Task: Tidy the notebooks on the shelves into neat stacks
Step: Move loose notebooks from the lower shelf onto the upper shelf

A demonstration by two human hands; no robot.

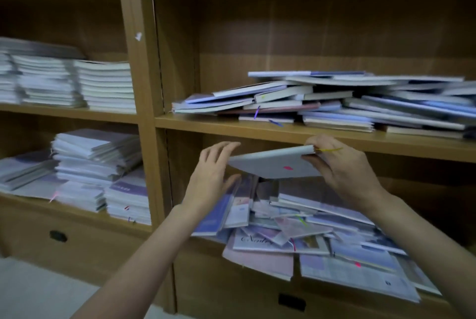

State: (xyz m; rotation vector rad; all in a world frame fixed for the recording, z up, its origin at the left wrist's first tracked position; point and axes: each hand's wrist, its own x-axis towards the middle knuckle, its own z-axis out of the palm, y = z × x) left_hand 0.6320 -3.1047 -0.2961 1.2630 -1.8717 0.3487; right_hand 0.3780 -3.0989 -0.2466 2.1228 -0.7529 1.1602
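Right hand (342,167) pinches a grey notebook (275,164) at its spine end — thumb beneath, fingers curled over the top; a yellow ribbon (329,150) trails from that end. The notebook is held tilted in the air, just in front of the lower right compartment. Left hand (213,167) has fingers straight and slightly spread, fingertips at the notebook's left corner. Below lies a disordered heap of notebooks (309,236); a loose pile (334,102) occupies the shelf above. Left compartments hold neater stacks (77,82).

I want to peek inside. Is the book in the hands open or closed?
Closed. The grey notebook shows covers together, the right hand pinching its spine end.
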